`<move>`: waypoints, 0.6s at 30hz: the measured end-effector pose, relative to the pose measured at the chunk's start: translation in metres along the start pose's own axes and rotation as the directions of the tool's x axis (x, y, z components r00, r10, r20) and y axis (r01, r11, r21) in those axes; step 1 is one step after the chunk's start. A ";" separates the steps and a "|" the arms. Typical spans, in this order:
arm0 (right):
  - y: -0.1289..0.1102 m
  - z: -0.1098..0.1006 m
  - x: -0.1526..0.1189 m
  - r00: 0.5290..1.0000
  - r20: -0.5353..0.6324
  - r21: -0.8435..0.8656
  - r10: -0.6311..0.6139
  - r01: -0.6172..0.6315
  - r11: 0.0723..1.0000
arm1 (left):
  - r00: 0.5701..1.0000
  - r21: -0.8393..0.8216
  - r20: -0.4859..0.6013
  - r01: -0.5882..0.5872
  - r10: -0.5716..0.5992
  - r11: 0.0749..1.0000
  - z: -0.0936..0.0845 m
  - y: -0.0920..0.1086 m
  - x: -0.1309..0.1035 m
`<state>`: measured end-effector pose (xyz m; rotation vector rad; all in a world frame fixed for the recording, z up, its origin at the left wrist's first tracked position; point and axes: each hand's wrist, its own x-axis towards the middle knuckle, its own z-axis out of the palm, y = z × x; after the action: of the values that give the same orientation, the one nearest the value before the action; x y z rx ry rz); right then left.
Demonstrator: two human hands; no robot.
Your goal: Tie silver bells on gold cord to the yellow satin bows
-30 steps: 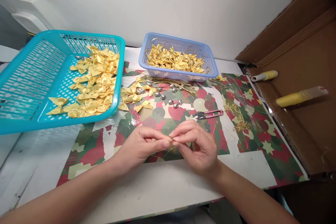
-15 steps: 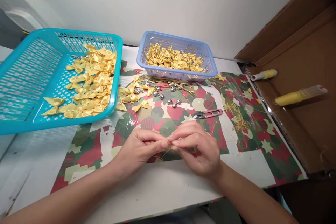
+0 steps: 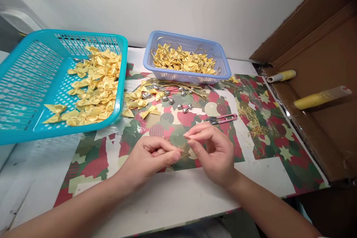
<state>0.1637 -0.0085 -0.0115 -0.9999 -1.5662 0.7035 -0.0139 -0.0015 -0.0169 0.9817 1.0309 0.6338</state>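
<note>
My left hand (image 3: 152, 158) pinches a thin gold cord (image 3: 184, 155) between thumb and forefinger, low in the middle of the view. Just to its right, my right hand (image 3: 216, 152) has thumb and forefinger pressed together; what they hold, if anything, is too small to make out. A small gap parts the fingertips of both hands. Beyond them on the patterned covering lie silver bells (image 3: 185, 110), loose yellow bows (image 3: 150, 111) and a bundle of gold cords (image 3: 192, 89). Pink-handled snips (image 3: 226, 118) rest just past my right hand.
A turquoise basket (image 3: 122, 81) with yellow bows stands at the left. A blue basket (image 3: 189, 76) with corded bows stands at the back. Gold cord scraps (image 3: 255, 124) lie to the right. Two yellow tubes (image 3: 283, 76) stick out from the cardboard (image 3: 320, 41) on the right.
My fingertips, which were touching, have come apart. My right hand's fingers have shifted slightly up and right, and a length of gold cord now shows near my left fingertips.
</note>
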 end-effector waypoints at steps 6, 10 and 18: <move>-0.001 -0.001 0.001 0.999 0.048 0.062 0.014 -0.017 0.998 | 0.999 0.004 -0.039 -0.018 0.018 1.000 0.000 -0.001 0.002; -0.002 -0.001 0.003 0.991 0.067 0.056 -0.114 0.110 0.992 | 0.998 -0.008 -0.060 0.020 -0.020 1.000 0.001 0.001 0.002; -0.003 0.006 0.004 0.980 0.082 -0.043 -0.183 0.186 0.982 | 0.999 0.047 -0.025 -0.042 0.044 0.998 0.003 0.002 0.002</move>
<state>0.1569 -0.0060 -0.0081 -0.8591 -1.7270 0.5815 -0.0105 0.0002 -0.0150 1.0405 1.0540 0.6624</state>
